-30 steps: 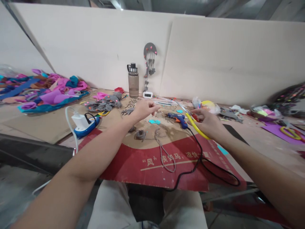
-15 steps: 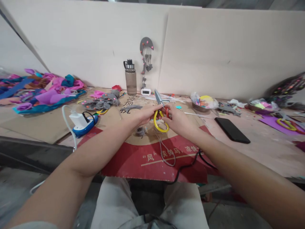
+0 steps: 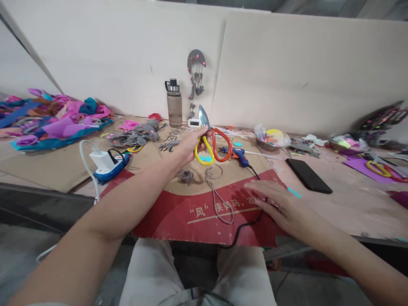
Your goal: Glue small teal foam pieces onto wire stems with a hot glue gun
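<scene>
Scissors (image 3: 204, 119) with one yellow and one red handle point blades-up over the cardboard (image 3: 172, 216), and my left hand (image 3: 196, 144) is closed around them near the pivot. Lower right, my right hand (image 3: 280, 206) is empty, its fingers apart, above the cardboard's right part and a black cable; it is slightly blurred. Between the hands lies a loop of thin grey cord (image 3: 219, 208), with a small bundle of cord (image 3: 185, 177) to its left. A blue glue gun (image 3: 241, 157) rests behind my right hand.
A black phone (image 3: 308, 175) lies on the right. On the left are a blue power strip with a white charger (image 3: 103, 161) and a heap of coloured scraps (image 3: 63, 121). A bottle (image 3: 174, 104) stands behind; a grey moon-shaped hanging ornament (image 3: 196, 61) is against the back board.
My right hand has let go of the scissors and moved down to the right, opening. The left hand keeps the scissors, now slightly higher and further left, with their handles spread apart.
</scene>
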`<state>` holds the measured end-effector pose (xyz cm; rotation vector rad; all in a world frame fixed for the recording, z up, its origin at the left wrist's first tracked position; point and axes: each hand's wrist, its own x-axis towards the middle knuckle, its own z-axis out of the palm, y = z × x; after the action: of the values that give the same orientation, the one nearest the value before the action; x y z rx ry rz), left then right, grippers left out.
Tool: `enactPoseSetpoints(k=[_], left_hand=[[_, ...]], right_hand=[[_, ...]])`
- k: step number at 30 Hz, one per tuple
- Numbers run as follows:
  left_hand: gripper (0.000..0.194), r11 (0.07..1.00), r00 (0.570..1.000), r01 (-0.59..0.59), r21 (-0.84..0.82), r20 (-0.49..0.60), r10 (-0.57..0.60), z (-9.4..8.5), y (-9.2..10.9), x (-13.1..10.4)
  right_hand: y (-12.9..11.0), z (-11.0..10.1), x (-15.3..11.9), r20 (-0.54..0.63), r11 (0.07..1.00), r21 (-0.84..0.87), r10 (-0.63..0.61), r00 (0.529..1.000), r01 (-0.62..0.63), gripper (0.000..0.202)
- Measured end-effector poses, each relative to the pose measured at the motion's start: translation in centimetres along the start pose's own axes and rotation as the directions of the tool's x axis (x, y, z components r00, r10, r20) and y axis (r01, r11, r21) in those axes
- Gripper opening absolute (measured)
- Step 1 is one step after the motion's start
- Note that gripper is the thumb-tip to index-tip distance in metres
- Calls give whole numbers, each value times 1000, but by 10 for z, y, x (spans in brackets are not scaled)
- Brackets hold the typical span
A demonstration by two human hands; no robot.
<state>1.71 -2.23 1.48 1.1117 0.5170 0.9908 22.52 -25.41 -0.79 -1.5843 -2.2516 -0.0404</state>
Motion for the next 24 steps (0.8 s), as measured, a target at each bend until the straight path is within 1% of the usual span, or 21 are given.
enactPoseSetpoints(k=[2, 3, 5, 8, 10, 13, 15, 18, 20, 22, 24], left_hand=[[32, 1000, 1000, 6, 10, 4, -6, 1, 0, -1], [32, 1000, 1000, 12, 14, 3, -12, 2, 0, -2], [33, 999, 1000, 24, 22, -8, -24, 3, 1, -3], [34, 999, 999, 33, 27, -17, -32, 3, 2, -3], [34, 999, 999, 42, 29, -15, -41, 3, 3, -4], [33, 999, 999, 34, 34, 0, -34, 3, 3, -4], [32, 999, 999, 32, 43, 5, -32, 2, 3, -3], [31, 997, 999, 37, 70, -4, -37, 1, 2, -2], [31, 997, 1000, 21, 73, -7, -20, 1, 1, -2], [30, 998, 1000, 9, 70, -9, -9, 1, 2, -3], [30, 998, 1000, 13, 66, -27, -11, 2, 3, -4]], right_hand=[[6, 6, -17, 102, 1000, -7, -15, 995, 16, 37], [7, 8, -24, 130, 1000, -11, -13, 991, 15, 38], [8, 10, -34, 148, 1000, -8, -2, 989, 4, 35], [7, 8, -42, 155, 999, 31, -12, 988, 7, 23], [6, 5, -43, 179, 996, 78, -66, 982, 52, 21], [5, -2, -44, 219, 977, 156, -175, 960, 142, 29], [4, -5, -45, 248, 968, 175, -222, 943, 182, 30], [1, -3, -49, 277, 968, 106, -249, 928, 228, 32], [-1, 3, -54, 261, 961, 29, -272, 926, 274, 34], [-2, 10, -60, 219, 954, -60, -273, 937, 292, 33], [-2, 15, -67, 156, 958, -155, -217, 963, 241, 31]])
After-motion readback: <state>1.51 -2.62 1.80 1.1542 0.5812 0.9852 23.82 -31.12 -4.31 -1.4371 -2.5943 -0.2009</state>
